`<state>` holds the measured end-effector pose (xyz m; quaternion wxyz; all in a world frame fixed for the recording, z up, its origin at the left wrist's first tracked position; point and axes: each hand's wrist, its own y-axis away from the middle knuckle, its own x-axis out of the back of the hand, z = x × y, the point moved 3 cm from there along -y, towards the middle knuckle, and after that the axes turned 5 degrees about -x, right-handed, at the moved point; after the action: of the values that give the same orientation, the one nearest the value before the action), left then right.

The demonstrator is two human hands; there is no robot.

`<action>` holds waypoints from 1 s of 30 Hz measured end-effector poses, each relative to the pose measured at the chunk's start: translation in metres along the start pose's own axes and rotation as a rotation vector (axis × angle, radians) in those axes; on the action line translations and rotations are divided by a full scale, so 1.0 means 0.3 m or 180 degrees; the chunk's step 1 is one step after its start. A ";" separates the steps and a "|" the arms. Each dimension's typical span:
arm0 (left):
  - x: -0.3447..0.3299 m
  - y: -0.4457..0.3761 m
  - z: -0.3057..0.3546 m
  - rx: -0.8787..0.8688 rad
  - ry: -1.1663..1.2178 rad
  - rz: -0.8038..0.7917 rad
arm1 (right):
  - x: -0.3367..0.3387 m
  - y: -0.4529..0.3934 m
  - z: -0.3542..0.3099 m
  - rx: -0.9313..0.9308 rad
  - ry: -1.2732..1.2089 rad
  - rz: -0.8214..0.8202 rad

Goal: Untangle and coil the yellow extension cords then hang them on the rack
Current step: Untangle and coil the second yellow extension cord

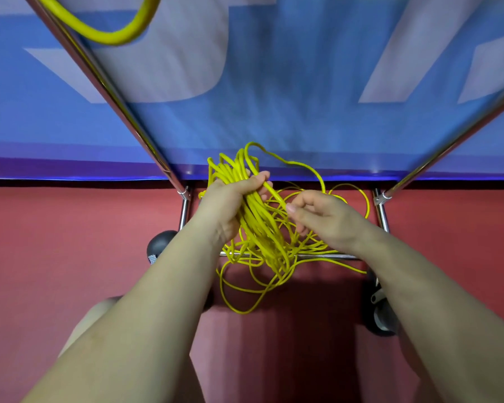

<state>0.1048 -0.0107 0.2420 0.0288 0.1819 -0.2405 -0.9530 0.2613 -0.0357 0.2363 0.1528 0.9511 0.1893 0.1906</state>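
The left hand [230, 199] is curled round a thick bundle of yellow cord [262, 228], its fingers wrapped over the top of the gathered loops and the thumb side turned toward the rack. The right hand [323, 216] sits just beside it, thumb and forefinger pinching a single strand that runs up and left to the bundle; its other fingers curl loosely underneath. Below and between the two hands the cord falls into loose, tangled loops that drape over a low chrome crossbar [326, 256] and hang down in front of the red floor [56, 257]. More thin loops spread out behind the right hand, one arching up against the blue banner [274, 112]. The crossbar belongs to a chrome rack [122, 106], whose two slanted poles rise to the upper left and upper right from joints near the floor. A dark wheel [160, 242] shows at the rack's left foot and another caster [383, 318] at its right, partly hidden by the right forearm. At the top left, a second yellow cord [111, 37] hangs in a curve beside the left pole. Both bare forearms reach in from the bottom edge.
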 end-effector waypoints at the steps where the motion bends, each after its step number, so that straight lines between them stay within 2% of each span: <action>1: 0.004 -0.003 0.006 -0.0017 0.0043 0.0037 | 0.004 0.005 0.012 -0.0064 0.0298 -0.0081; 3: 0.016 -0.009 0.021 0.0015 0.0228 0.0130 | 0.015 0.013 0.059 -0.0343 0.1162 -0.0284; 5: 0.029 -0.011 0.035 0.0066 0.0415 0.0179 | 0.029 0.023 0.101 -0.0593 0.1704 -0.0391; 8: 0.038 -0.009 0.053 0.0109 0.0477 0.0190 | 0.052 0.028 0.123 -0.0733 0.1701 -0.0257; 13: 0.054 -0.007 0.077 0.0177 0.0954 0.0070 | 0.098 0.024 0.098 -0.0618 0.1302 0.0308; 17: 0.071 -0.010 0.076 0.0222 0.1119 0.0188 | 0.115 0.022 0.097 -0.0752 0.1323 0.0524; 21: 0.053 -0.001 0.093 0.0118 0.1309 -0.0040 | 0.105 0.028 0.074 -0.1237 0.0217 0.0320; 24: 0.038 0.003 0.103 -0.0020 0.1287 -0.0066 | 0.115 0.040 0.060 -0.1557 -0.0679 0.0391; 27: 0.025 -0.005 0.082 -0.0113 0.1030 -0.0041 | 0.123 0.049 0.053 -0.1788 -0.1727 0.0397; 30: 0.013 -0.011 0.055 -0.0292 0.0580 -0.0024 | 0.116 0.059 0.028 -0.1885 -0.2176 0.0096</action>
<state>0.0953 -0.0010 0.2527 0.0553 0.2672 -0.1924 -0.9426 0.3000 -0.0386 0.2457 0.4692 0.8774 0.0514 -0.0863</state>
